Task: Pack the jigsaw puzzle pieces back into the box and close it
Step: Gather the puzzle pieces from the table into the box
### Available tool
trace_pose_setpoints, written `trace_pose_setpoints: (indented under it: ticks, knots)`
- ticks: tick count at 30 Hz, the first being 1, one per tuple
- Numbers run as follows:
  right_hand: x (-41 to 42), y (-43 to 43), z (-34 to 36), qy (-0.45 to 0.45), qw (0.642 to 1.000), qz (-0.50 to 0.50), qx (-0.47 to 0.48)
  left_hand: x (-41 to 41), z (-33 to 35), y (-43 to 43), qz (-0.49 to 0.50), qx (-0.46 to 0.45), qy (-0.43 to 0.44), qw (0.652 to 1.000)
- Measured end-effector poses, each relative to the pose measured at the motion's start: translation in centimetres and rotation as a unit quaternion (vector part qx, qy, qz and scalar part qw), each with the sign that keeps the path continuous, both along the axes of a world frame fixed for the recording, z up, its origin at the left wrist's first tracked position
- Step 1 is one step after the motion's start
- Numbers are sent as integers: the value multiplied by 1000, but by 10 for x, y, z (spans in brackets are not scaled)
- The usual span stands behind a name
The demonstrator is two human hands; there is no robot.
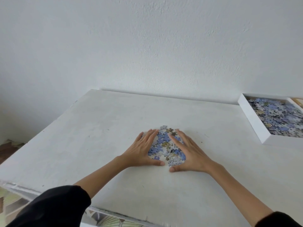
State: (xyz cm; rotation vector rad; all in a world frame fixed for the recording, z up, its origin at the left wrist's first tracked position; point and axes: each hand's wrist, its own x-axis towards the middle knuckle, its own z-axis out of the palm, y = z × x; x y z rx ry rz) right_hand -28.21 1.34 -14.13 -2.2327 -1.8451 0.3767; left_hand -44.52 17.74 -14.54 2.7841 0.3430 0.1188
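A small heap of blue, white and brown jigsaw pieces (165,145) lies on the white table (98,128). My left hand (141,149) lies flat against the heap's left side, fingers together, thumb along the near edge. On the right side my right hand (188,151) mirrors it, and the two thumbs almost meet. Both palms rest on the table and cup the heap between them without lifting any piece. The open white box (255,125) sits at the far right, partly out of frame, and holds many loose pieces (278,117).
A white wall rises behind the table. The table's left and near edges drop off to a patterned floor (14,203). One piece (163,127) lies just beyond my fingertips. Something tan (299,100) shows behind the box.
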Motion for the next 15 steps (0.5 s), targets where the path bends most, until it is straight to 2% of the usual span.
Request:
trace_pose_setpoints:
  ticks: [3,10,15]
  knots:
    - [2,3,-3,-5,1000,3,20,0,0,-1,7,-11,-34,999]
    - [4,4,-14,5,986,-13,165,0,-8,5,7,-12,-131,991]
    - [1,7,-13,-3,980,-15,199,2,-5,4,-14,-30,-169,985]
